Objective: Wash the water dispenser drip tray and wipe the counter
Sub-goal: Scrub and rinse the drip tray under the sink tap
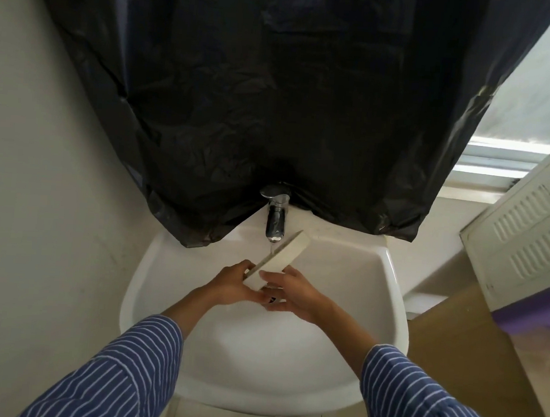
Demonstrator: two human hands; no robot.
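The drip tray (283,257) is tilted on edge over the white washbasin (152,265), its upper end right under the chrome tap (276,215), where a thin stream of water (271,248) runs onto it. It is a pale, shallow, oblong piece with a rounded rim.

The left hand (232,286) grips the tray's lower end, fingers curled round the near edge. The right hand (290,294) holds the same end from the other side, thumb laid along the tray's face and fingers wrapped beneath. Both hands are close together above the drain.

The tray looks like rigid moulded plastic: light, stiff, unlikely to bend or break, yet wet and so probably slippery. Held at one end only, the far end could swing or slide out. A surer hold would likely take the two long edges nearer the middle, fingers hooked over the rim.

Black plastic sheeting (275,94) hangs behind the tap.
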